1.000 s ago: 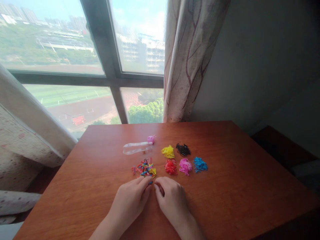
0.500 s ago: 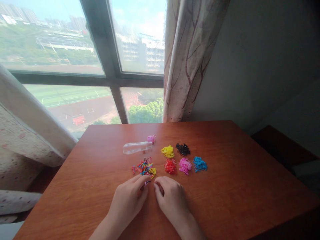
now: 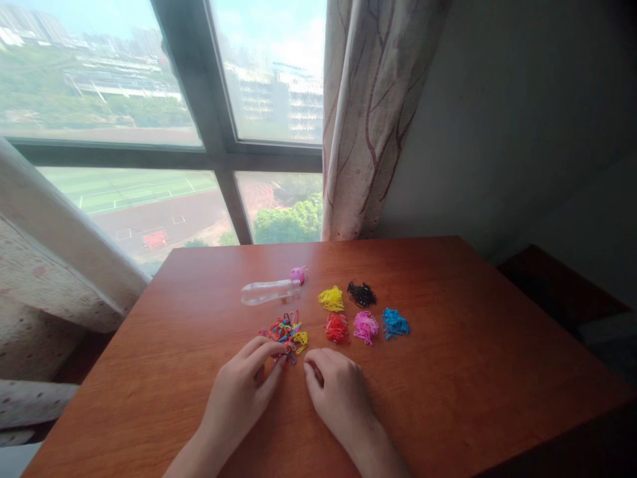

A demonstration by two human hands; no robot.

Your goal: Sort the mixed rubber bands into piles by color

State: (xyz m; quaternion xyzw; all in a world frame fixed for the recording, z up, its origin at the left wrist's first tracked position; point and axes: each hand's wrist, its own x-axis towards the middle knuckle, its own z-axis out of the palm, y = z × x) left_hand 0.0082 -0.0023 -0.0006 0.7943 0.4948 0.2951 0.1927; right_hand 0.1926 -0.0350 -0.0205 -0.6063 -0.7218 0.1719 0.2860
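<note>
A mixed pile of coloured rubber bands (image 3: 287, 330) lies on the wooden table (image 3: 448, 372). My left hand (image 3: 243, 388) rests just below it, fingertips pinched at the pile's near edge on a small band. My right hand (image 3: 336, 395) lies beside it with fingers curled; whether it holds anything is hidden. Sorted heaps lie to the right: yellow (image 3: 331, 299), black (image 3: 361, 293), red (image 3: 337, 328), pink (image 3: 365, 326) and blue (image 3: 395, 322).
A clear plastic bottle (image 3: 267, 291) with a pink cap lies on its side behind the mixed pile. Curtains hang at the left and back, before a large window. A dark lower surface (image 3: 557, 285) sits off the table's right edge.
My left hand has slid a little to the left along the near edge of the mixed pile. The right hand has barely moved. The camera has tilted slightly.
</note>
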